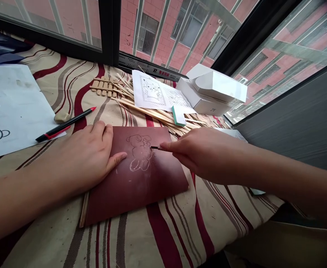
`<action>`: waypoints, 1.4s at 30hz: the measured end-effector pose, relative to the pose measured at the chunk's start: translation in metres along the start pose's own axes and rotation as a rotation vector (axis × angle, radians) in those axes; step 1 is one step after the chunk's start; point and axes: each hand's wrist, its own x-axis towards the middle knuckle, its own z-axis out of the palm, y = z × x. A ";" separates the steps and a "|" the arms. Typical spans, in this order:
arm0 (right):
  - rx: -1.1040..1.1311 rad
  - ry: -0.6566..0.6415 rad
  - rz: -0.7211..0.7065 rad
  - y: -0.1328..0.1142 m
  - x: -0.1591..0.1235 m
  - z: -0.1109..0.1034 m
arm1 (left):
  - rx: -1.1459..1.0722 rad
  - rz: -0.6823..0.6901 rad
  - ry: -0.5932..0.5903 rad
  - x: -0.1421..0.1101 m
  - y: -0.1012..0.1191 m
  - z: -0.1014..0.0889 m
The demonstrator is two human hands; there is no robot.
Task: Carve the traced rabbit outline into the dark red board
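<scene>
A dark red-brown board (118, 201) lies on the striped cloth, with a bear-like outline (141, 152) on its surface; the lower part shows as pale scratched lines. Resting flat over the board's upper left side is my left hand (87, 156), fingers stretched out and thumb on the board. My right hand (191, 152) is closed around a slim carving knife (155, 147). Its thin metal tip meets the board at the right side of the drawing, beside small dark crumbs. Most of the knife's handle is hidden in my fingers.
A black-and-red pen (68, 124), an eraser (62, 118) and a paper with a drawn outline (12, 96) lie at left. Behind are wooden sticks (143, 109), printed drawings (149, 89), a green-and-white block (178, 116) and a white box (208, 93) by the window.
</scene>
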 end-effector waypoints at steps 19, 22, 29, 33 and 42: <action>-0.320 0.123 -0.101 0.005 0.011 0.015 | -0.010 0.009 0.091 -0.002 -0.002 0.009; -0.221 0.386 -0.011 0.018 -0.003 0.029 | -0.040 0.004 0.071 0.001 -0.003 0.010; 0.247 0.453 -0.154 0.049 -0.011 0.059 | -0.041 -0.012 0.060 0.001 -0.004 0.011; 0.340 0.301 -0.189 0.054 0.000 0.049 | -0.062 -0.016 0.060 0.001 -0.004 0.013; 0.297 0.291 -0.213 0.052 0.008 0.038 | -0.054 -0.001 0.057 0.000 -0.004 0.011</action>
